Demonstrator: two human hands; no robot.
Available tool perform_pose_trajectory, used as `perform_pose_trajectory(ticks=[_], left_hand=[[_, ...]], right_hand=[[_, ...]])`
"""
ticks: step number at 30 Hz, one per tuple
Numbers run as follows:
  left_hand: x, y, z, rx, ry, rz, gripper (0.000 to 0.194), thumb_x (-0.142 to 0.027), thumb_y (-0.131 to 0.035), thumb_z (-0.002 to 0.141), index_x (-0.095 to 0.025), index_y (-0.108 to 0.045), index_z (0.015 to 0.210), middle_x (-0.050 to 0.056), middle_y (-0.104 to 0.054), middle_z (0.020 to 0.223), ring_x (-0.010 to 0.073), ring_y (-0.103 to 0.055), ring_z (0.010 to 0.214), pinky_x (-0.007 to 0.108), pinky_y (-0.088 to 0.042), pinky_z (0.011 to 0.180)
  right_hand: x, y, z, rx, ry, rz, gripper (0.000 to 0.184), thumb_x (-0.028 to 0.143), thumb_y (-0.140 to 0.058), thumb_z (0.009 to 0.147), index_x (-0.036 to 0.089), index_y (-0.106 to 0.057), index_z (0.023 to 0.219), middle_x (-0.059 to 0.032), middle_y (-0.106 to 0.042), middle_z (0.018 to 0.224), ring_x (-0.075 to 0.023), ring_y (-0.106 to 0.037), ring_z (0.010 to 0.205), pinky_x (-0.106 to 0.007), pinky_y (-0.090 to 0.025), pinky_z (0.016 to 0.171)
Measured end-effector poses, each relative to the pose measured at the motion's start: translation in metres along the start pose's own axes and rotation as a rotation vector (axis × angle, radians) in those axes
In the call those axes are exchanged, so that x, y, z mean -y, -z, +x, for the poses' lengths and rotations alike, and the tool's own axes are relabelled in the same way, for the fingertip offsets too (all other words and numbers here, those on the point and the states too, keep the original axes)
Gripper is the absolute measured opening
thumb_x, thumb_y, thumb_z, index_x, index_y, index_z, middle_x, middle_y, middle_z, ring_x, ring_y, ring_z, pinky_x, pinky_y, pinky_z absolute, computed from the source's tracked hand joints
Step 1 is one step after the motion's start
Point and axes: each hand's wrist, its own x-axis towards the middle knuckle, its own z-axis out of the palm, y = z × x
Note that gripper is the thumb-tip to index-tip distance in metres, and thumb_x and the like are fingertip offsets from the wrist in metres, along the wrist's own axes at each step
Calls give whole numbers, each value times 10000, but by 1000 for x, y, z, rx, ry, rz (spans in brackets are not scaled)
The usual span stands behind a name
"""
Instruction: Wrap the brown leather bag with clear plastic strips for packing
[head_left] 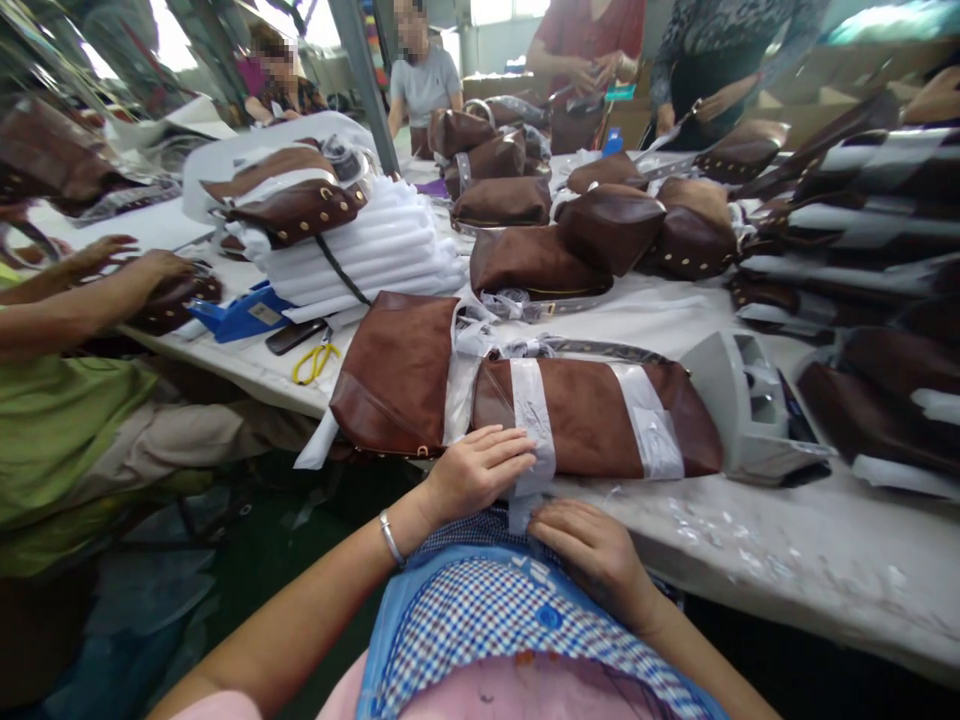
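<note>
Several brown bags (589, 415) across a white worktable (667, 308), people (427, 85) beyond

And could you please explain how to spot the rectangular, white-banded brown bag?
On the long white table, find the chunky grey plastic object. Just left, by the person's left hand, lies the rectangular brown bag. Two whitish bands distinguish it from the bandless brown bag further left.

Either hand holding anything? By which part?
Left hand lies flat over the bag and strip, no grip visible. Right hand is at the strip's lower end; can't tell if pinched.
</note>
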Motion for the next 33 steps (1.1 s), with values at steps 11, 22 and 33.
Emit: perform_pose_trajectory(ticks=[11,22,33], left_hand=[[2,-4,-4,-51,-55,23,259,-150,-593,940,-189,-637,1191,27,-665,1298,180,-579,1268,382,-466,1124],[-3,-16,-13,-122,-72,23,163,-128,-616,925,-177,-670,1071,30,-692,1250,190,-597,1253,401,-472,1122],[0,-39,-34,-175,-46,-44,186,-104,-603,931,-173,-662,1093,38,-712,1208,190,-597,1256,421,-483,1116]], right_hand=[[12,4,-8,47,-41,128,182,131,-540,961,156,-644,1108,-77,-721,978,-183,-656,902,-333,-544,805],[17,7,-11,58,-51,108,178,155,-524,979,167,-644,1110,-72,-732,984,-177,-675,907,-310,-548,800],[13,8,-13,26,-45,132,207,125,-524,957,166,-642,1122,-82,-729,985,-180,-673,902,-310,-556,776]])
